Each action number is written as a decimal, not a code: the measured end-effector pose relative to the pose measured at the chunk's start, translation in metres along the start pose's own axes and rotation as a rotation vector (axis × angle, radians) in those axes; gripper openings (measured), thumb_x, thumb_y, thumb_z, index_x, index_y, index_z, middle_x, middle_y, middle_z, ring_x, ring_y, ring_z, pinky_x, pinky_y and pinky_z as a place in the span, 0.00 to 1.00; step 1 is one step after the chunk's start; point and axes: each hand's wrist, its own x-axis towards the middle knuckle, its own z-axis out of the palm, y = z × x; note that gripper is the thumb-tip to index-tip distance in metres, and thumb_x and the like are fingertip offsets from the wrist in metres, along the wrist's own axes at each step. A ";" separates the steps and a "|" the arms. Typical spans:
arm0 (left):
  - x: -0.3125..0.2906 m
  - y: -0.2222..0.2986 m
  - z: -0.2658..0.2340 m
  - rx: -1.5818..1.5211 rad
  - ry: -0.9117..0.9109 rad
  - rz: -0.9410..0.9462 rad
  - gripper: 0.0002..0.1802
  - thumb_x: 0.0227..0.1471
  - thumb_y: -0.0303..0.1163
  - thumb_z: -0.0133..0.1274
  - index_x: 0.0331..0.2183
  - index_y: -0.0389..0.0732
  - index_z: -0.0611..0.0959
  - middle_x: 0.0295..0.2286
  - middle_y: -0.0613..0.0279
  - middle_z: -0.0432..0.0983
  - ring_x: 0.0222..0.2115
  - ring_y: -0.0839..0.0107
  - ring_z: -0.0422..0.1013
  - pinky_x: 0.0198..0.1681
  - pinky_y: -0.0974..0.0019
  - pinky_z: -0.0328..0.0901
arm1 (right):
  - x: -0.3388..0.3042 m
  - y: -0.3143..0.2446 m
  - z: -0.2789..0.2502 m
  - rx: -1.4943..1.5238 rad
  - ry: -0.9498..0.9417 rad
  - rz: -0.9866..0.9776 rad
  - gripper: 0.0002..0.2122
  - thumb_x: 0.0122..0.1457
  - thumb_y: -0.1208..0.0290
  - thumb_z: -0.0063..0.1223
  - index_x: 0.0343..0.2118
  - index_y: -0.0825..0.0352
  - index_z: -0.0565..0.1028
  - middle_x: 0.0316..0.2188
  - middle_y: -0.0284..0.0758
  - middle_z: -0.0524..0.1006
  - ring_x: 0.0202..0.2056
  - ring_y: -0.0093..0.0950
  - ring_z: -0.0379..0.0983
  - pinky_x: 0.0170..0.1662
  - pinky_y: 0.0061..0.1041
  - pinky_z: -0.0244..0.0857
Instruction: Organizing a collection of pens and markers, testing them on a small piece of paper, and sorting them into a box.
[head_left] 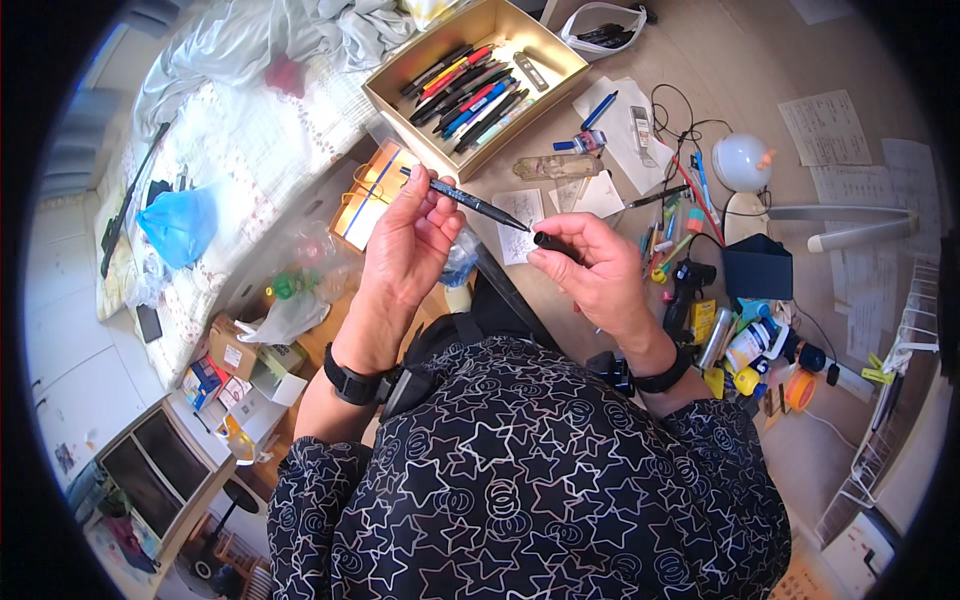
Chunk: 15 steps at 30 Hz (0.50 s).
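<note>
Between finger and thumb, my left hand (408, 240) grips a slim black marker pen (475, 203), its bare tip pointing to the right and slightly down. A short black pen cap (552, 244) is pinched in my right hand (595, 268), its mouth facing the pen tip. Tip and cap lie very close together; whether they touch I cannot tell. Beneath them on the desk lies a small paper with scribbled pen marks (508, 247). Beyond my hands stands a gold-coloured box (528, 122) holding a row of assorted pens (462, 98) and a grey flat object (531, 71).
A white pouch with black pens (606, 32) sits at the far edge. Right of my hands are a blue marker (599, 111), a white lamp (743, 162), a dark blue holder (757, 268) and crowded bottles (745, 345). The bed (270, 125) is on the left.
</note>
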 end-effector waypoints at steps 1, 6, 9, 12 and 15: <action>0.000 0.000 0.000 0.013 -0.005 0.021 0.10 0.52 0.35 0.48 0.31 0.38 0.74 0.26 0.60 0.74 0.21 0.78 0.69 0.25 0.73 0.66 | 0.000 -0.002 0.000 0.000 -0.001 0.000 0.10 0.49 0.79 0.56 0.35 0.72 0.71 0.27 0.30 0.75 0.29 0.13 0.69 0.33 0.13 0.64; -0.004 0.000 0.004 0.105 -0.044 0.109 0.10 0.52 0.35 0.48 0.31 0.38 0.73 0.26 0.60 0.74 0.22 0.78 0.68 0.26 0.72 0.66 | 0.001 0.000 -0.001 -0.010 0.000 0.013 0.11 0.50 0.79 0.55 0.37 0.72 0.71 0.28 0.32 0.76 0.30 0.14 0.70 0.33 0.14 0.65; -0.005 0.001 0.006 0.142 -0.068 0.169 0.09 0.53 0.35 0.48 0.31 0.38 0.73 0.27 0.60 0.74 0.22 0.77 0.68 0.27 0.72 0.66 | 0.003 0.002 0.000 -0.047 -0.007 -0.035 0.12 0.52 0.80 0.52 0.40 0.72 0.69 0.28 0.31 0.74 0.27 0.11 0.66 0.24 0.08 0.58; -0.007 0.003 0.006 0.171 -0.091 0.216 0.09 0.53 0.34 0.47 0.31 0.38 0.73 0.28 0.59 0.74 0.22 0.76 0.68 0.27 0.71 0.67 | 0.003 -0.001 -0.001 -0.087 0.007 -0.032 0.11 0.52 0.80 0.52 0.40 0.73 0.69 0.28 0.31 0.74 0.27 0.12 0.67 0.25 0.08 0.58; -0.009 0.003 0.008 0.204 -0.110 0.236 0.09 0.53 0.34 0.47 0.31 0.38 0.72 0.29 0.58 0.74 0.23 0.76 0.69 0.28 0.71 0.66 | 0.004 0.004 -0.001 -0.067 0.020 -0.050 0.11 0.52 0.81 0.52 0.39 0.73 0.69 0.28 0.31 0.74 0.26 0.11 0.67 0.24 0.08 0.58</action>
